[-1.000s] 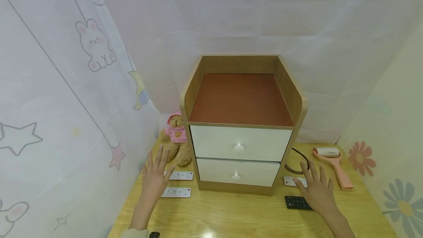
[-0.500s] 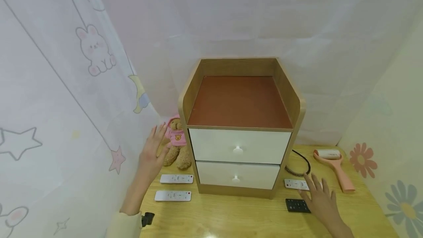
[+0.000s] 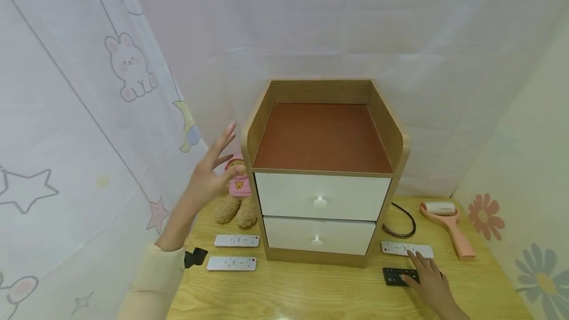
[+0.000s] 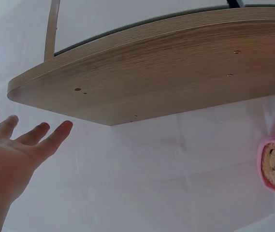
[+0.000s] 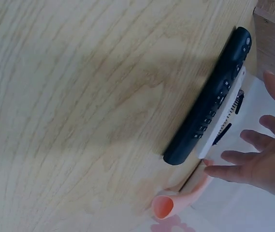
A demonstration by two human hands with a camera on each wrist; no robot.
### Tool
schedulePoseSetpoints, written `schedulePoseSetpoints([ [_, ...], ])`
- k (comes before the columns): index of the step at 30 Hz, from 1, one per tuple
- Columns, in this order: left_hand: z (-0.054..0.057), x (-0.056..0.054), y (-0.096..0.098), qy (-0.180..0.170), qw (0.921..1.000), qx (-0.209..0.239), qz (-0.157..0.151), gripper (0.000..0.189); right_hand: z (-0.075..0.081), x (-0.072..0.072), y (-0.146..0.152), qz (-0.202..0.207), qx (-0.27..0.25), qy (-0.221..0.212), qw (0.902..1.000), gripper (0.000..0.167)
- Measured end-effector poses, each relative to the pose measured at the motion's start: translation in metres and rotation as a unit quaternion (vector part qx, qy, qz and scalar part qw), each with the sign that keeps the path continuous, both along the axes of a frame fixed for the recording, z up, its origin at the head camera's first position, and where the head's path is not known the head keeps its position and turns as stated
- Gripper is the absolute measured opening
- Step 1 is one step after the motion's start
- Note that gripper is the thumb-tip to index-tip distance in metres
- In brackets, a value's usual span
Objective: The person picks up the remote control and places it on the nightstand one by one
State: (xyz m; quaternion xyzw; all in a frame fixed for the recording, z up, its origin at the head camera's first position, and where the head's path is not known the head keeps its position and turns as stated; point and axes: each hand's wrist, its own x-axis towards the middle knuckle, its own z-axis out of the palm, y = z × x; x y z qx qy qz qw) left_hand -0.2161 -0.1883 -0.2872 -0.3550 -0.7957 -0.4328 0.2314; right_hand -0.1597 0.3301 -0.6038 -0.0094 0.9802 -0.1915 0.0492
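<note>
My left hand [image 3: 205, 179] is raised beside the left side panel of a small two-drawer wooden cabinet [image 3: 324, 135], fingers spread and holding nothing. In the left wrist view its fingertips are near the front corner of that panel [image 4: 151, 67]. Behind this hand sits a teddy bear [image 3: 240, 189] in a pink hoodie, partly covered by it. My right hand [image 3: 428, 280] hovers over the right end of a black remote control [image 3: 393, 276], hiding part of it. The right wrist view shows its fingers [image 5: 243, 171] extended and apart from the black remote and the white remote [image 5: 220, 121] behind it.
Two white remotes, one farther back [image 3: 237, 240] and one nearer [image 3: 231, 263], lie left of the cabinet. At the right are a coiled black cord [image 3: 402, 234] and a peach-handled lint roller [image 3: 460, 241]. Printed curtains surround the wooden table [image 3: 284, 285].
My left hand has risen from above the white remotes to the cabinet's upper left side, turning toward it. The right hand has shifted slightly down, uncovering more of the white remote there.
</note>
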Motion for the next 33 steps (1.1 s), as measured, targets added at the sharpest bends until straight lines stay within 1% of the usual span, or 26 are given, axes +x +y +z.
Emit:
schedulePoseSetpoints([
  [1,0.003,-0.002,0.000,-0.020,0.9998,-0.002,-0.009,0.082,-0.002,-0.001,0.002,0.000,-0.005,-0.006,1.0000,0.081],
  [3,0.007,-0.005,0.000,-0.041,0.9986,-0.007,-0.032,0.087,-0.006,-0.003,0.006,0.000,-0.010,-0.017,0.9998,0.083],
  [7,0.013,-0.014,0.000,-0.077,0.9947,-0.006,-0.068,0.085,-0.011,-0.005,0.013,0.011,-0.020,-0.025,0.9994,0.083],
  [9,0.014,-0.018,-0.001,-0.094,0.9926,-0.005,-0.077,0.083,-0.013,-0.004,0.015,0.023,-0.028,-0.019,0.9992,0.084],
  [13,0.016,-0.024,-0.002,-0.121,0.9894,-0.011,-0.079,0.081,-0.014,-0.003,0.019,0.041,-0.037,-0.001,0.9985,0.084],
  [15,0.016,-0.026,-0.003,-0.129,0.9882,-0.013,-0.082,0.080,-0.015,-0.003,0.020,0.045,-0.033,0.005,0.9985,0.083],
  [21,0.018,-0.034,-0.006,-0.152,0.9846,-0.014,-0.086,0.078,-0.022,-0.005,0.022,0.058,-0.022,0.031,0.9976,0.073],
  [25,0.018,-0.038,-0.007,-0.167,0.9819,-0.015,-0.088,0.077,-0.025,-0.007,0.023,0.063,-0.015,0.034,0.9973,0.066],
  [29,0.018,-0.041,-0.008,-0.168,0.9805,-0.018,-0.100,0.077,-0.028,-0.007,0.027,0.060,-0.003,0.034,0.9976,0.061],
  [33,0.018,-0.043,-0.008,-0.167,0.9796,-0.014,-0.111,0.077,-0.031,-0.007,0.032,0.075,-0.009,0.050,0.9959,0.056],
])
